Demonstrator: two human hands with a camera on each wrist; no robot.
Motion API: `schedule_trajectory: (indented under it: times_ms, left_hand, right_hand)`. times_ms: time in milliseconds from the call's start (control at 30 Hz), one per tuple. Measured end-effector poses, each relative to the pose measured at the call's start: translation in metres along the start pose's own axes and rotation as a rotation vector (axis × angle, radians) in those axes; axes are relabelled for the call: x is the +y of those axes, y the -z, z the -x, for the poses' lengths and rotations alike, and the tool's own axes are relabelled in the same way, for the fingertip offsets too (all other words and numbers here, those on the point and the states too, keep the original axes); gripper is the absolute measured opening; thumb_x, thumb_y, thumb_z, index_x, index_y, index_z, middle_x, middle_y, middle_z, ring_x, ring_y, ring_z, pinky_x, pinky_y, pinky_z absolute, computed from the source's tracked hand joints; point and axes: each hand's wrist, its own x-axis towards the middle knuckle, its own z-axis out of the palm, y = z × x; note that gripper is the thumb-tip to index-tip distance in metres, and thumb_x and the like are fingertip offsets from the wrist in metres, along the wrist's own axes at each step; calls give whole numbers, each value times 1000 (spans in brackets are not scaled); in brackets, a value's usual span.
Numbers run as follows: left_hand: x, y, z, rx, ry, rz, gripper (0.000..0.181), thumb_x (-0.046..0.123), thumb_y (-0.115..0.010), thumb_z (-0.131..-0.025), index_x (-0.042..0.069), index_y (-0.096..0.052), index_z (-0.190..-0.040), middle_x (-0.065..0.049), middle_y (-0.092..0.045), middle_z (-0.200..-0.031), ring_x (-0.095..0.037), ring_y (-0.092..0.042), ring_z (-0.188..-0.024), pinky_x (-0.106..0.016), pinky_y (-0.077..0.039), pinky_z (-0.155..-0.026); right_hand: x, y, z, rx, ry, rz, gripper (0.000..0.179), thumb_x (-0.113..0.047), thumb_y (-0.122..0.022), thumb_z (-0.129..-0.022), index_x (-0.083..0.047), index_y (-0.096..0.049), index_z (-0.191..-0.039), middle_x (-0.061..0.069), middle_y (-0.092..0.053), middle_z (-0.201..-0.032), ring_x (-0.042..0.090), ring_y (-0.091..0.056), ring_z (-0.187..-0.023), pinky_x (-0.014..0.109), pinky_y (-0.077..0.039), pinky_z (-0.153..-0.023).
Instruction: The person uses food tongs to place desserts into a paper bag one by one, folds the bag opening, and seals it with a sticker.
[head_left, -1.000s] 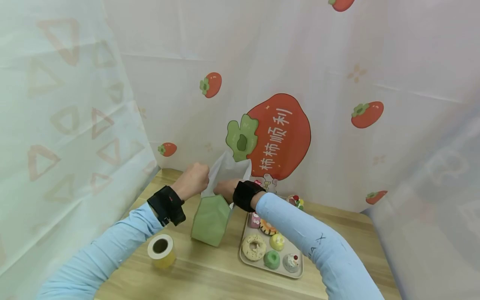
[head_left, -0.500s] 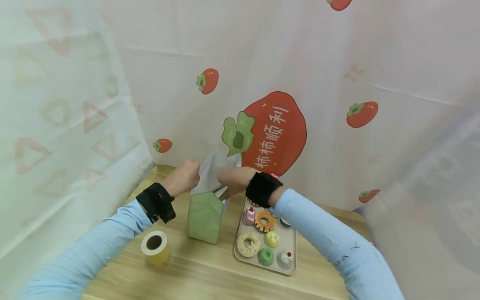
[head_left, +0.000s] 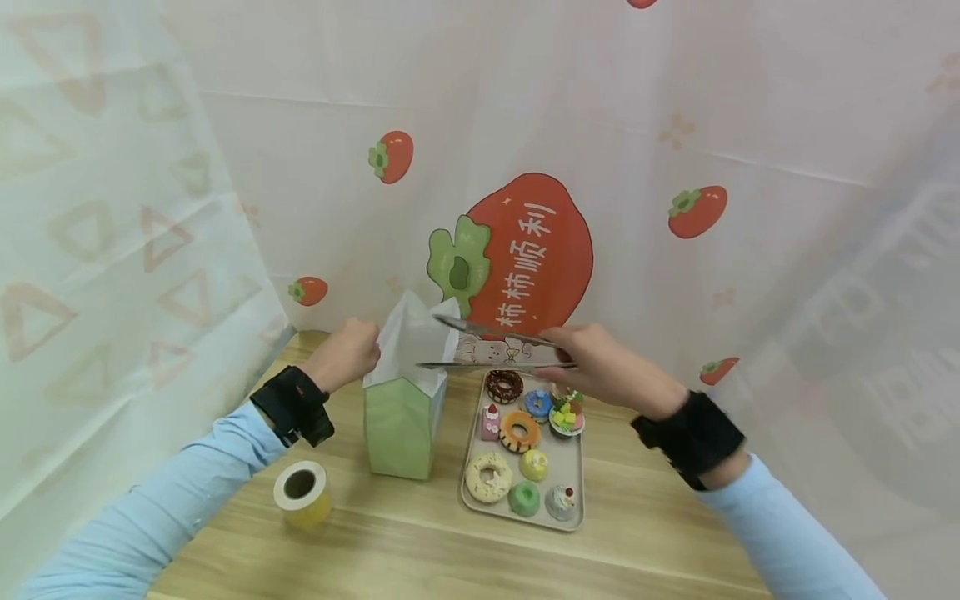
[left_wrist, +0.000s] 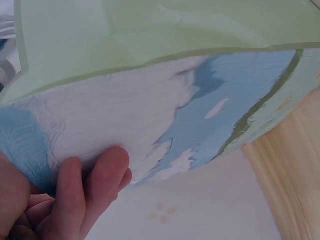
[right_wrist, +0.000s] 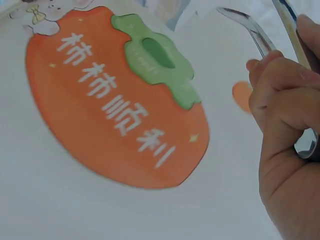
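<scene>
Head view: The green paper bag (head_left: 399, 429) stands upright on the wooden table (head_left: 360, 558), its pale inner wall visible at the raised top. The person's left hand (head_left: 347, 354), fingers curled in, grips the bag's upper left edge. The right hand (head_left: 596, 362), well to the right of the bag, holds the metal tongs (head_left: 495, 364) by one end; the two prongs stand apart and point left, their tips overlapping the bag's mouth. Whether the tips lie inside the mouth or above it cannot be told. To the right of the bag is a shallow tray (head_left: 567, 462) bearing model sweets, among them a dark brown ring (head_left: 495, 385), a cream ring (head_left: 474, 477) and a green piece (head_left: 524, 498). A tape roll (head_left: 309, 512) stands to the left of the bag, nearer the person. A printed cloth (head_left: 637, 275) forms the background.

Left wrist view: The left hand's fingers bend against the bag's printed side, patterned in blue, white and green; the thumb's position cannot be made out.

Right wrist view: The right hand's fingers close round the tongs, one curved prong tip projecting beyond them. The cloth's large orange-red fruit print (right_wrist: 110, 145) fills much of the scene.
</scene>
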Motion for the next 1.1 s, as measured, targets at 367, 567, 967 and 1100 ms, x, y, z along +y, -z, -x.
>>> schedule_trajectory:
  times_ms: [367, 567, 967, 1100]
  left_hand:
    - [-1, 2, -2, 18, 20, -20, 29, -7, -50, -87, 6, -45, -61, 2, -31, -59, -13, -33, -51, -26, -30, -49]
    - [-1, 4, -3, 23, 15, -34, 27, -6, -51, -87, 5, -47, -62, 1, -32, -59, -13, -35, -51, -26, -30, -50]
    - [-1, 5, -3, -6, 51, -42, 25, -4, -52, -88, 3, -50, -64, 1, -34, -58, -13, -37, -49, -25, -31, -48]
    - [-1, 5, -2, -5, 50, -45, 26, -5, -51, -88, 4, -49, -63, 1, -33, -58, -13, -36, -49, -25, -31, -48]
  right_hand:
    - [48, -34, 129, 151, -224, -61, 20, -24, -71, -91, -13, -66, -107, -12, -44, -67, -4, -31, -53, 20, -32, -49]
    - [73, -69, 177, 17, -345, -143, 22, -27, -70, -92, -8, -64, -100, -11, -49, -67, -4, -33, -52, 20, -32, -47]
    - [102, -115, 202, -168, -418, -204, 38, -27, -74, -87, 6, -70, -106, 2, -69, -83, 2, -56, -64, 23, -45, -56]
    - [105, -125, 196, -185, -400, -230, 19, -26, -73, -88, -8, -70, -92, -8, -54, -70, -2, -38, -56, 21, -35, -51]
